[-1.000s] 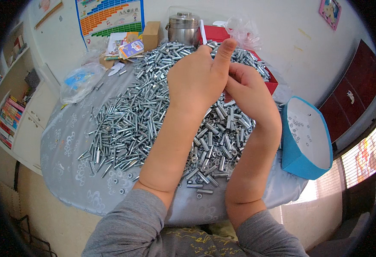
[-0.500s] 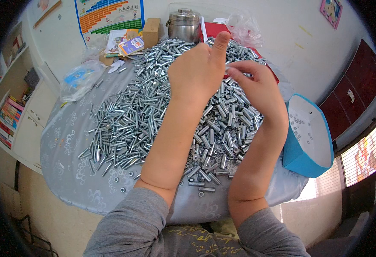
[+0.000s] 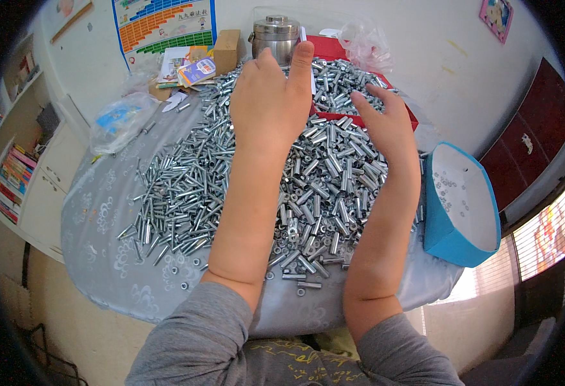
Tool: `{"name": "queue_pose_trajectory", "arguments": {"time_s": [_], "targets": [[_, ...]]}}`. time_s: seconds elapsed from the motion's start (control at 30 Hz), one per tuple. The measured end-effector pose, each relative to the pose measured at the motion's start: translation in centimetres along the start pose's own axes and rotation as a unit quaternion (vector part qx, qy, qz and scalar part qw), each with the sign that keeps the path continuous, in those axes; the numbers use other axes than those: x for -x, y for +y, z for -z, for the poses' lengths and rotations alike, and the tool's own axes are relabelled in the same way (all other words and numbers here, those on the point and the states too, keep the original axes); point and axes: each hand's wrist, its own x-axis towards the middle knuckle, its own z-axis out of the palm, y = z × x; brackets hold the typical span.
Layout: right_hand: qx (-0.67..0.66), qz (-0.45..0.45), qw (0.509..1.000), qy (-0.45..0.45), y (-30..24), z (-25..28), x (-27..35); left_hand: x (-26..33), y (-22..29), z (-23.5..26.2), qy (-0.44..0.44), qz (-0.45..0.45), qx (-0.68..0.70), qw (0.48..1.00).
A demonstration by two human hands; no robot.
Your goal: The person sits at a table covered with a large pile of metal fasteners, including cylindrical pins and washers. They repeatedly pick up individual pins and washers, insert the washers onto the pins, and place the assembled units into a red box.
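The person's left hand (image 3: 264, 100) hangs over the far part of a heap of metal parts, its back to the camera and its thumb (image 3: 301, 61) pointing up. Its other fingers bend away out of sight, so it is impossible to tell whether they grasp anything. The right hand (image 3: 390, 125) hangs over the heap near the red box (image 3: 412, 116), with its fingers released and the thumb parted from the forefinger.

The heap covers the middle of the worktop (image 3: 99, 248), which is spread with a grey patterned cloth. Thin screws (image 3: 182, 186) make up its left side, and short metal tubes (image 3: 330, 170) the right. Small nuts (image 3: 184, 285) lie loose near the front, apart from the heap. More metal parts fill the red box at the back.

To the right stands a blue box (image 3: 453, 239) with a white inside, where small rings (image 3: 446, 186) lie scattered. Behind the heap stands a lidded metal pot (image 3: 276, 40), with a cardboard box (image 3: 227, 51) and some booklets (image 3: 197, 71) to its left. A plastic bag (image 3: 123, 122) lies at the left edge.
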Motion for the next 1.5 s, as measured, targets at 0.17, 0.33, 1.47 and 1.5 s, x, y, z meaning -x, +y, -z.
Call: {"name": "queue_pose_trajectory", "arguments": {"time_s": [0.17,0.33,1.47,1.5], "targets": [[-0.039,0.048,0.998,0.020,-1.2,0.3,0.0,-0.4,-0.1,0.6,-0.028,0.008,-0.011,1.000],[-0.028,0.021,0.995,0.092,1.4,0.7,-1.2,0.3,0.9,1.7,0.011,0.006,0.058,0.998],[0.398,-0.029,0.833,-0.384,14.6,-14.3,-13.3,0.1,0.4,4.7,0.036,0.023,0.324,0.945],[0.399,-0.027,0.828,-0.393,14.2,-14.2,-13.5,0.1,0.5,4.7,0.034,0.022,0.330,0.943]]}}
